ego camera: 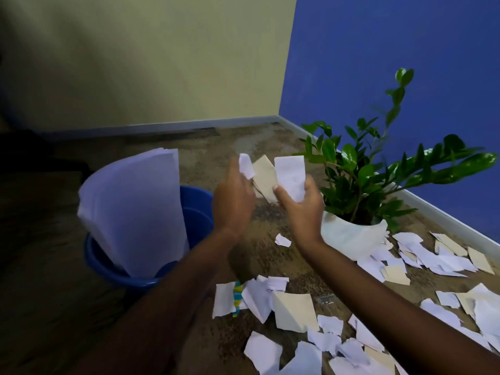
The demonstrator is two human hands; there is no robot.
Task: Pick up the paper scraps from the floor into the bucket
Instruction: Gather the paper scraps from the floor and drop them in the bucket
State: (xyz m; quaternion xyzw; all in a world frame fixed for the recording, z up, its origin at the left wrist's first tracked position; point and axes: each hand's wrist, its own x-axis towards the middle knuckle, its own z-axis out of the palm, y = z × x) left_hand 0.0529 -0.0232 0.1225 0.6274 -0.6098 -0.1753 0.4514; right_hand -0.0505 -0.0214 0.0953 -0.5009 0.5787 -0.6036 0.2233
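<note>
A blue bucket (198, 209) stands on the floor at left with a thick curved stack of white paper (135, 209) upright inside it. My left hand (232, 201) is raised just right of the bucket, pinching a small white scrap (246, 162). My right hand (303, 209) is beside it, gripping a white scrap (290, 175) and a beige scrap (263, 174). Several white and beige paper scraps (295, 311) lie scattered over the floor below and to the right of my arms.
A green plant in a white pot (351, 236) stands right behind my right hand, with scraps around its base. A small blue-and-yellow strip (237, 297) lies among the near scraps. A yellow wall and a blue wall meet in the corner behind.
</note>
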